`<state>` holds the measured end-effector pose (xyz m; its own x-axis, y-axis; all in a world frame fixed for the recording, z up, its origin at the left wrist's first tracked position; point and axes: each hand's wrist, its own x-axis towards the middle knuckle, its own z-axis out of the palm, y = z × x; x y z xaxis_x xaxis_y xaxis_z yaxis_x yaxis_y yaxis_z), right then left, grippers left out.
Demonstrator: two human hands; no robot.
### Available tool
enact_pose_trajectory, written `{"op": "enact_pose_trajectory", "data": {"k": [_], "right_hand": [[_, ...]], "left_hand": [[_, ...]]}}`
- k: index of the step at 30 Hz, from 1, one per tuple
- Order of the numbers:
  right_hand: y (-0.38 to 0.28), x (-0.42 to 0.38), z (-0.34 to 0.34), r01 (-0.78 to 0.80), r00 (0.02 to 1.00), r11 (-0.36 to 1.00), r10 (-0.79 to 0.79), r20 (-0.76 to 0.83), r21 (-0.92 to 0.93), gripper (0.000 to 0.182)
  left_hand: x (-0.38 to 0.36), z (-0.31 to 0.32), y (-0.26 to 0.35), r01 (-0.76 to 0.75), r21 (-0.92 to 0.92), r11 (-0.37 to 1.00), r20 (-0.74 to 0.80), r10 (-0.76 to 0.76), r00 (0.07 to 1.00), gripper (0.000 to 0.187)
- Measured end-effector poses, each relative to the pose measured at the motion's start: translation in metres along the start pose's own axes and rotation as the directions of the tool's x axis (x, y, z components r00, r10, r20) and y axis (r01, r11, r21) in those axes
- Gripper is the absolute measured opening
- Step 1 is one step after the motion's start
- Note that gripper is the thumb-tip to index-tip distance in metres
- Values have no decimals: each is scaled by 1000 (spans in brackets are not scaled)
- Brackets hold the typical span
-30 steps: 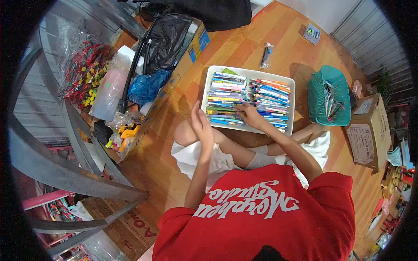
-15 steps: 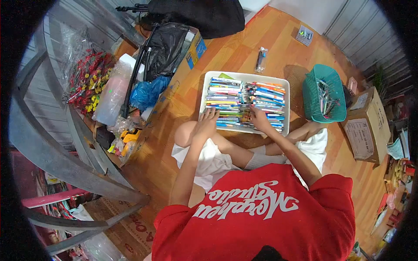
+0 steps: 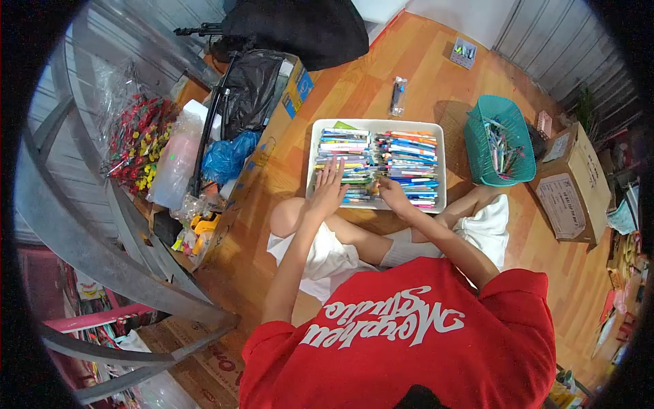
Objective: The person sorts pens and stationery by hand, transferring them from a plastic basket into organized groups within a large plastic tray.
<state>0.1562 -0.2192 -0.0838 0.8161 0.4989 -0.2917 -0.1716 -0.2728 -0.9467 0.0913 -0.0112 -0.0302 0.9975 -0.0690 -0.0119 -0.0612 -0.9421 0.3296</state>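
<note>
A white tray lies on the floor before my crossed legs, with two columns of pens lying crosswise in it. My left hand rests flat on the lower part of the left column, fingers spread. My right hand is at the gap between the columns, beside the lower end of the right column. Its fingers are bent together, and what they hold, if anything, is too small to make out. A green piece shows at the tray's far edge.
Right of the tray stands a teal basket with pens, then a cardboard box. Beyond the tray lie a plastic-wrapped item and a small grey basket. At left are a long box, a blue bag and a curved metal frame.
My left hand has spread its fingers and reaches slightly farther over the left column. My right hand has moved a little toward the tray's near edge. The view has shifted slightly.
</note>
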Motion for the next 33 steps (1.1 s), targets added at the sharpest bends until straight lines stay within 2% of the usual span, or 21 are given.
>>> {"op": "enact_pose_trajectory", "data": {"k": [1, 2, 5, 6, 7, 9, 11, 17, 19, 20, 21, 22, 23, 24, 25, 26, 27, 29, 31, 32, 33], "right_hand": [[-3, -4, -6, 23, 1000, 997, -24, 13, 72, 39], [-5, -9, -16, -61, 998, 986, 55, 45, 158, 46], [-19, -28, -44, -167, 983, 957, 180, -37, 237, 52], [-34, -38, -57, -188, 979, 926, 202, -7, 328, 55], [-23, -38, -68, -166, 983, 932, 183, -21, 323, 55], [5, -37, -91, -124, 988, 941, 148, -53, 316, 55], [-4, -54, -106, -105, 983, 924, 152, -100, 368, 53], [-6, -69, -142, -74, 975, 912, 151, -162, 403, 45], [-14, -71, -160, 98, 954, 986, -56, -294, 131, 42], [-17, -69, -170, 169, 928, 985, -165, -334, -19, 40], [-8, -60, -183, 272, 850, 962, -255, -461, -30, 37], [-29, -66, -195, 265, 769, 953, -301, -564, -148, 36], [-27, -63, -218, 194, 628, 869, -467, -622, -456, 39], [-40, -63, -235, 262, 512, 858, -512, -690, -442, 39], [-48, -63, -253, 122, 373, 780, -609, -700, -614, 38], [-41, -58, -277, 53, 336, 704, -680, -651, -708, 43], [-38, -61, -293, -127, 439, 710, -586, -681, -693, 43], [-38, -61, -318, -458, 570, 614, -351, -742, -643, 43], [-36, -52, -333, -520, 755, 618, 9, -655, -590, 45], [-33, -48, -337, -553, 799, 608, 193, -569, -569, 47], [-26, -43, -338, -518, 833, 578, 171, -526, -631, 48]], "left_hand": [[10, 3, 1, -16, 2, 1000, -51, 17, 999, 67], [21, 8, 3, -33, 2, 999, -101, 33, 994, 66], [51, 23, 6, -43, 42, 998, -218, 51, 975, 65], [56, 31, 4, -35, 57, 998, -239, 48, 970, 65], [60, 41, -1, -29, 74, 997, -259, 47, 965, 65], [61, 57, -10, -19, 141, 990, -216, 49, 975, 64], [58, 63, -13, -2, 178, 984, -150, 29, 988, 65], [55, 50, -6, 60, 169, 984, -152, -34, 988, 61], [59, 42, -4, 106, 231, 967, -198, -60, 978, 58], [61, 39, -5, 127, 164, 978, -270, -80, 960, 56], [61, 37, -8, 147, 95, 985, -337, -107, 935, 54], [60, 33, -10, 131, 18, 991, -395, -113, 912, 52], [61, 32, -11, 151, -44, 988, -423, -156, 893, 51], [61, 32, -14, 172, -108, 979, -446, -202, 872, 50], [61, 33, -16, 194, -173, 966, -466, -253, 848, 49], [61, 35, -19, 185, -188, 964, -491, -256, 832, 48], [59, 37, -22, 173, -190, 966, -505, -247, 827, 48], [60, 39, -27, 148, -192, 970, -542, -231, 808, 48], [59, 37, -27, 150, -223, 963, -532, -249, 809, 48], [60, 37, -27, 142, -238, 961, -539, -252, 804, 47], [60, 35, -25, 134, -254, 958, -546, -256, 797, 47]]}}
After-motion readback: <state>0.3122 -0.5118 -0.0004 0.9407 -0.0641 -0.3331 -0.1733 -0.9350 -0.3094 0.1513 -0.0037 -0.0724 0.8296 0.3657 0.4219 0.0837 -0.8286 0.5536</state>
